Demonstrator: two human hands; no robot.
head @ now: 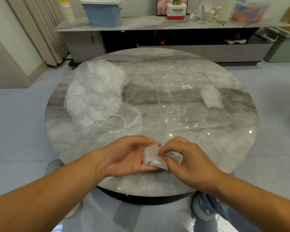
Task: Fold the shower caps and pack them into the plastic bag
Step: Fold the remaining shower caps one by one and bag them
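A small folded wad of crinkled clear plastic shower cap point(151, 156) sits above the near edge of the round grey marble bench point(157, 64), cupped in the left hand point(129, 156) with the thumb arched over it, and pinched by the right hand's point(186, 158) curled fingertips. A heap of loose clear shower caps point(97, 96) lies to the left. To the right is the flat transparent plastic bag point(191, 101), holding a white folded bundle point(211, 97).

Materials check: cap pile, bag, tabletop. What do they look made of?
Cap pile: thin translucent plastic film, finely crinkled, rims gathered, likely elastic. Folded cap, pinched by left hand and right hand: same film. Bag: clear glossy plastic film; surface beneath shows through, creases glint. Tabletop: polished grey-veined stone or stone-look slab; light reflections show gloss, real marble unconfirmed.
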